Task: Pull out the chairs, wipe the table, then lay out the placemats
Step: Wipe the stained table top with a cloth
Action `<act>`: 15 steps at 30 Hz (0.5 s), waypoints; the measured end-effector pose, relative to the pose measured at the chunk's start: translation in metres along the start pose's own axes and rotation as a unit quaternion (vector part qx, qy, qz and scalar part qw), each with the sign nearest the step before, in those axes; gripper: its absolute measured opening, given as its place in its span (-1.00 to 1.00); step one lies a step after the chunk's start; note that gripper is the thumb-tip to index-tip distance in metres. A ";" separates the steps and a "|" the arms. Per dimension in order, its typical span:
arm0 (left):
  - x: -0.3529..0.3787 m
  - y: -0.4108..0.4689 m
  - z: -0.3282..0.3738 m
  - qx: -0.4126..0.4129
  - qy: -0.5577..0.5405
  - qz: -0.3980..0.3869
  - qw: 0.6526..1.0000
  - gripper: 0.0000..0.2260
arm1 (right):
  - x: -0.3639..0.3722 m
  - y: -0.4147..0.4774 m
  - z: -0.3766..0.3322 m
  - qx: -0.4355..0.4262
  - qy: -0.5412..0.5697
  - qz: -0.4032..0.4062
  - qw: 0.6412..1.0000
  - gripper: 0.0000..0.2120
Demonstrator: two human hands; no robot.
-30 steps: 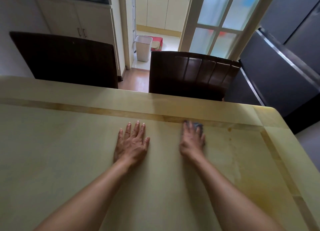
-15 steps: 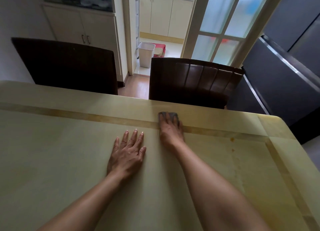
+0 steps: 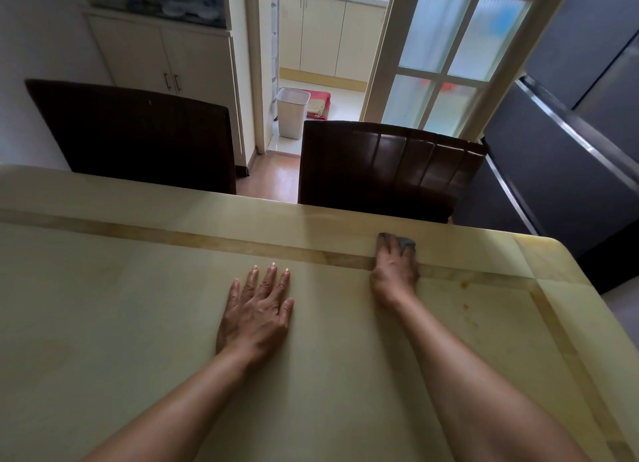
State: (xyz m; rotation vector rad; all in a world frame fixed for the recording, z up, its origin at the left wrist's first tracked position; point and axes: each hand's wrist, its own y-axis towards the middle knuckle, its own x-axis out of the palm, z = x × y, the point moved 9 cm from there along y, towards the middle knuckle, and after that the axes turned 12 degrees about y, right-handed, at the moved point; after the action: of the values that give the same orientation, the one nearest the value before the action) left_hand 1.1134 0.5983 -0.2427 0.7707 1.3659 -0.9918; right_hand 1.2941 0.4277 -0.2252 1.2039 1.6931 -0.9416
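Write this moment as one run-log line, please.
step: wipe table | right hand: presses grey cloth near far edge | left hand: flat on table | placemats: none visible

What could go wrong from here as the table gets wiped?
The right hand presses the grey cloth near the far edge, while orange spots lie to its right; the cloth might smear them or pass them by. The left hand lies flat on the table, so the patch under it may go unwiped, and it could slip if the top is damp.
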 end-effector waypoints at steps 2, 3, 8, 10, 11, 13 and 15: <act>0.000 0.000 0.001 0.000 0.001 0.001 1.000 -0.46 | 0.017 -0.005 -0.041 -0.074 -0.003 -0.026 0.997 -0.31; 0.001 0.000 0.002 0.001 0.003 0.003 1.000 -0.42 | 0.026 -0.009 -0.063 -0.106 0.002 -0.041 0.994 -0.30; 0.002 0.003 0.001 0.000 0.010 0.003 1.000 -0.30 | 0.069 -0.012 -0.152 -0.160 0.064 -0.121 0.978 -0.31; 0.005 0.004 0.002 0.009 0.029 -0.001 1.000 -0.29 | 0.077 -0.001 -0.170 -0.173 0.067 -0.143 0.972 -0.30; 0.005 0.003 0.001 0.008 0.029 0.000 1.000 -0.30 | 0.080 0.006 -0.175 -0.178 0.061 -0.151 0.970 -0.31; 0.003 0.003 0.000 0.000 0.013 0.002 1.000 -0.30 | 0.078 0.017 -0.177 -0.182 0.058 -0.150 0.970 -0.38; 0.001 0.002 0.001 0.000 0.013 0.004 1.000 -0.32 | 0.069 0.027 -0.170 -0.166 0.080 -0.129 0.974 -0.45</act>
State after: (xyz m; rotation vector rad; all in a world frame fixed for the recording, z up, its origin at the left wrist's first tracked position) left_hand 1.1156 0.5985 -0.2439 0.7906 1.3854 -0.9783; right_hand 1.2724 0.6119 -0.2290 0.8700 2.0780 -0.6865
